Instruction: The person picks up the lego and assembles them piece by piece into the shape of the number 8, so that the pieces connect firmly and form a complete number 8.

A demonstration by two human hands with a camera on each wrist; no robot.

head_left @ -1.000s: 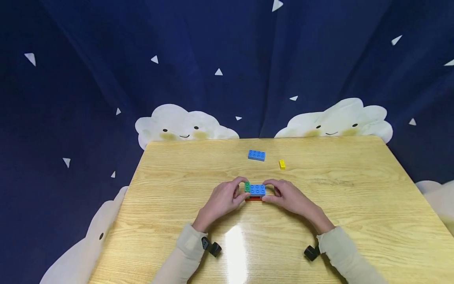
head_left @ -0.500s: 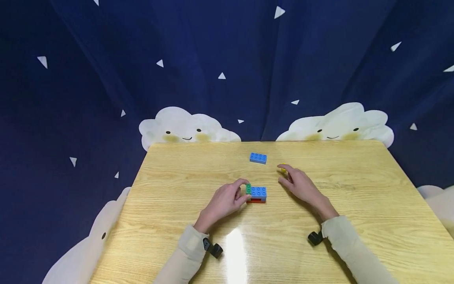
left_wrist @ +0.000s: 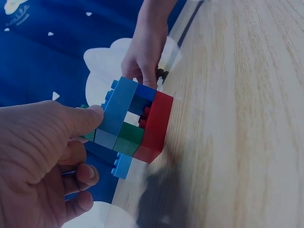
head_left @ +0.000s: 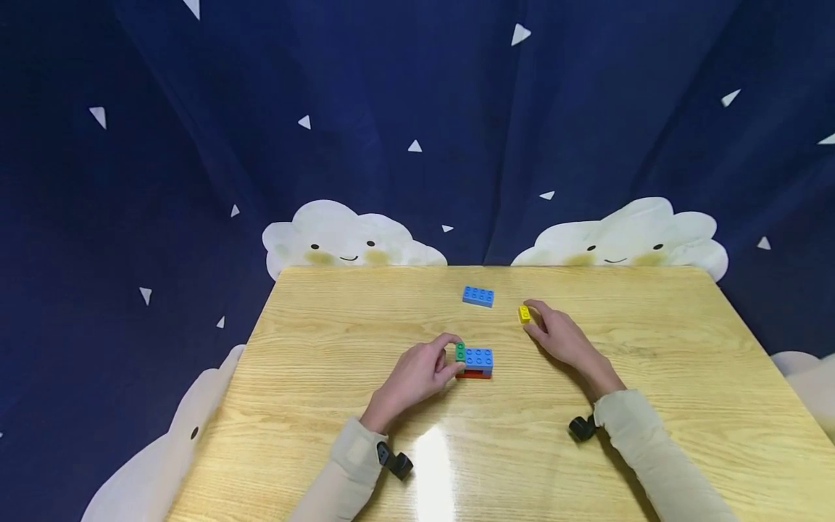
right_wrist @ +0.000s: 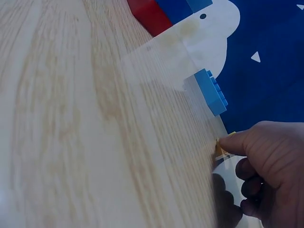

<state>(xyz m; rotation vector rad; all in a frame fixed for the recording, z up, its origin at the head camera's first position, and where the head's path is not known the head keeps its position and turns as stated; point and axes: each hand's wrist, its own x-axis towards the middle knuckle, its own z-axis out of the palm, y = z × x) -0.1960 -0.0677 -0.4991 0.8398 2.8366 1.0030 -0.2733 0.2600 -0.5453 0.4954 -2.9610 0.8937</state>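
My left hand pinches the left end of a small stack of toy building bricks, thumb and index finger at a green brick on top. Beside and beneath that green brick is a blue studded brick. A red brick forms the base, with another green brick and a darker blue brick between, leaving a gap in the middle. To the right, my right hand pinches a small yellow brick between thumb and fingers; the thumb mostly hides it in the right wrist view.
A loose blue brick with two rows of studs lies behind the stack, left of the yellow brick. The wooden table ends at a dark blue curtain with white clouds. Each wrist carries a small black camera.
My right hand has left the stack's right end, moved right and away from me, and taken hold of the yellow brick. My left hand stays on the stack. The head view has tilted slightly.
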